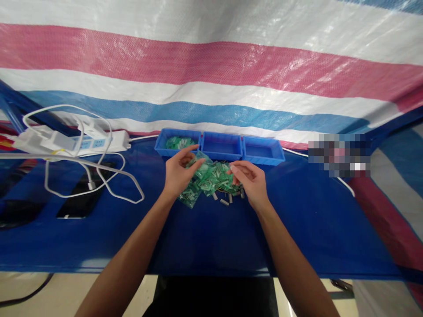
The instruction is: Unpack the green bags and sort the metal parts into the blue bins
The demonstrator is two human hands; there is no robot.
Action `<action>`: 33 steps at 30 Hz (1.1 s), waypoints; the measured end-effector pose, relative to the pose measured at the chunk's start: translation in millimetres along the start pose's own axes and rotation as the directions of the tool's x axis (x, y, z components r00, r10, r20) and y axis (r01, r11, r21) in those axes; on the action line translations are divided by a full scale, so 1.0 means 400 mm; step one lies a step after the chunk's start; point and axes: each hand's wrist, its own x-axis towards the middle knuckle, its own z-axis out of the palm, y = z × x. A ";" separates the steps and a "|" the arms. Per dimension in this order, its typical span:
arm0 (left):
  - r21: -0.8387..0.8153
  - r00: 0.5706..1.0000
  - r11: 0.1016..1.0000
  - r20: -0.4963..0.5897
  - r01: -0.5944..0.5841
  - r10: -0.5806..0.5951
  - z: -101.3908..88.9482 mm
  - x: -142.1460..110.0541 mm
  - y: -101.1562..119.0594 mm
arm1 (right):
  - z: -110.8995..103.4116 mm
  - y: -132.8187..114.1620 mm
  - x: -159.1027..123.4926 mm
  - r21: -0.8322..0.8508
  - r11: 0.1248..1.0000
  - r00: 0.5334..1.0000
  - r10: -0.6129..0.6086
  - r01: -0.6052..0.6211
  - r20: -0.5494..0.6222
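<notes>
A heap of small green plastic bags (211,178) lies on the blue table, with several short grey metal cylinders (224,202) at its front edge. Over the heap's left side is my left hand (180,171), thumb and index finger apart; one clear green bag (203,159) is close to its thumb. At the right side of the heap, my right hand (249,179) has its thumb pressed toward curled fingers. Whatever may be in that pinch is hidden. Behind the heap, a blue bin (161,145) contains more green bags.
Two more blue bins, a middle one (221,156) and a right one (279,155), continue the row. To the left are a white power strip (117,141), looped white cables (132,201) and a black phone (77,202). A striped tarp (211,64) hangs behind the table (313,229).
</notes>
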 end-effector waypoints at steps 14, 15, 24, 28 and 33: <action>-0.277 0.961 0.945 0.259 0.173 -0.100 0.039 -0.035 0.067 | 0.021 -0.004 -0.016 -0.030 0.998 0.991 0.057 -0.053 0.123; -0.269 0.952 0.946 0.288 0.182 -0.101 0.037 -0.036 0.067 | 0.020 -0.006 -0.014 -0.029 0.999 0.994 0.045 -0.042 0.101; -0.134 0.918 0.988 0.395 0.076 -0.017 0.013 -0.034 0.070 | 0.018 0.001 -0.010 -0.014 1.000 1.000 -0.007 0.007 0.029; -0.133 0.891 0.987 0.454 0.085 -0.016 0.004 -0.028 0.077 | 0.020 0.001 -0.009 -0.030 0.999 1.000 0.017 -0.016 0.011; -0.150 0.903 0.978 0.425 0.144 -0.067 -0.006 -0.017 0.066 | 0.016 -0.002 -0.005 -0.037 0.999 1.000 0.013 -0.014 -0.022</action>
